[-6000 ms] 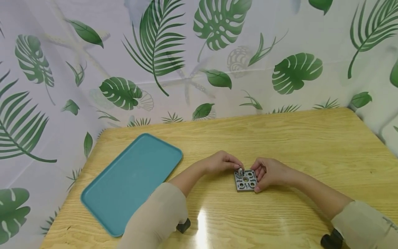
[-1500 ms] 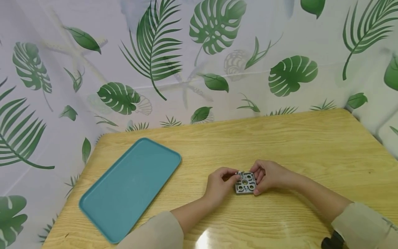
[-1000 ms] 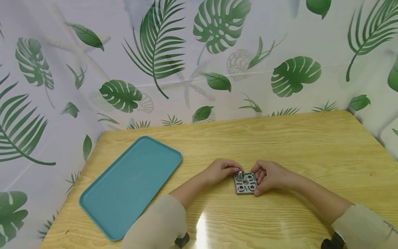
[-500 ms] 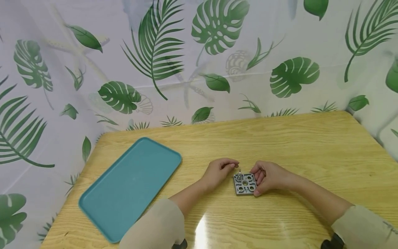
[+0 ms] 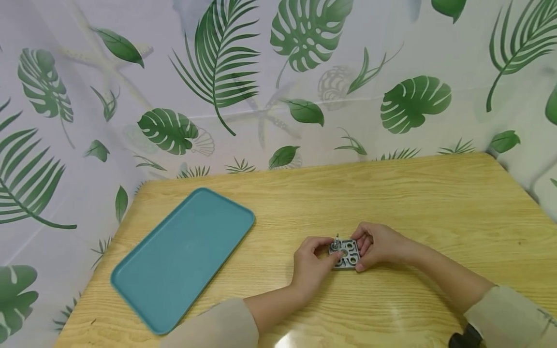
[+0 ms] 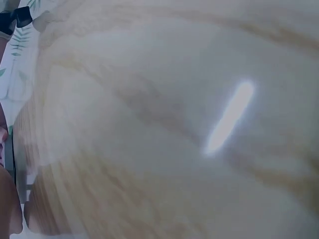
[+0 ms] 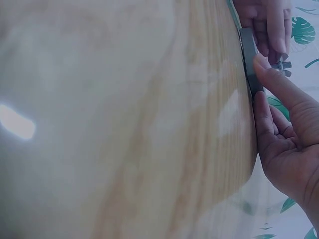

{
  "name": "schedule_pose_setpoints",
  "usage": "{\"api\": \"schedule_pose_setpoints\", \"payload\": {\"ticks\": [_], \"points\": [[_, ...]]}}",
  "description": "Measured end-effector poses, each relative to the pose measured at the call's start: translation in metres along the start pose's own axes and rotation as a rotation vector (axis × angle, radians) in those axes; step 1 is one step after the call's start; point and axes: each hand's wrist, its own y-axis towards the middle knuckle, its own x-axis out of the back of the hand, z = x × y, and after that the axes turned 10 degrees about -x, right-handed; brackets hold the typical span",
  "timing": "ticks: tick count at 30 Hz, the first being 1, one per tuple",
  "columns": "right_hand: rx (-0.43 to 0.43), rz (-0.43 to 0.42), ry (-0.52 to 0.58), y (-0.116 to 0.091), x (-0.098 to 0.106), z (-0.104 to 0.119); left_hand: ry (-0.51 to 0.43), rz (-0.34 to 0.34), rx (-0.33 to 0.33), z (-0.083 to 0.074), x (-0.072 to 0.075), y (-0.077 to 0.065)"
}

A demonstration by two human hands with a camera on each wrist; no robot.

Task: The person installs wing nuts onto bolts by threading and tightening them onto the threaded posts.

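Note:
A small square grey metal plate (image 5: pixel 348 255) with round holes lies on the table in the head view. A silvery wing screw (image 5: pixel 337 241) stands upright at its far left corner. My left hand (image 5: pixel 311 266) reaches round that corner, its thumb in front of the screw and its index finger behind, pinching at the screw. From the right, my right hand (image 5: pixel 379 245) grips the plate's edge between thumb and fingers. In the right wrist view, the screw's wings (image 7: pixel 285 65) show close to the left fingertips. Only part of the left hand (image 6: pixel 9 204) enters the left wrist view.
A teal rectangular tray (image 5: pixel 183 261) rests on the left side of the wood-grain table (image 5: pixel 417 193). Behind the table hangs a white cloth (image 5: pixel 243 96) with green leaf prints. A black wrist device (image 5: pixel 465 337) shows at the right sleeve.
Over the last seconds the left hand goes to and from the screw several times. Half a second ago it was drawn off; now its thumb is back over the plate. The right hand keeps its grip.

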Motion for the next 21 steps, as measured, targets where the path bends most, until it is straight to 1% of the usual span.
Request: {"api": "schedule_pose_setpoints", "payload": {"ticks": [2,5,7,9,12,15,17,19,21], "points": [[-0.001,0.002,0.002,0.000,0.000,0.000,0.006,-0.020,-0.005,0.000,-0.002,0.002],[-0.002,0.005,-0.002,0.000,0.000,0.001,0.019,-0.028,-0.036,0.002,-0.001,0.007],[-0.003,0.003,-0.007,-0.001,0.000,0.001,0.036,-0.007,-0.071,0.004,0.001,0.010],[-0.010,-0.002,-0.015,-0.001,0.000,0.001,0.058,0.037,-0.112,0.007,0.005,0.014],[-0.012,-0.012,-0.030,-0.001,0.000,0.001,0.092,0.136,-0.161,0.010,0.011,0.023],[-0.015,-0.016,-0.037,-0.001,0.000,0.001,0.098,0.274,-0.169,0.014,0.018,0.035],[-0.013,-0.016,-0.038,-0.001,0.001,0.000,0.070,0.376,-0.154,0.017,0.023,0.046],[-0.019,-0.015,-0.035,-0.001,0.001,0.000,0.042,0.480,-0.125,0.019,0.028,0.057],[-0.020,-0.012,-0.032,-0.002,0.001,0.001,0.011,0.568,-0.096,0.020,0.031,0.066]]}}
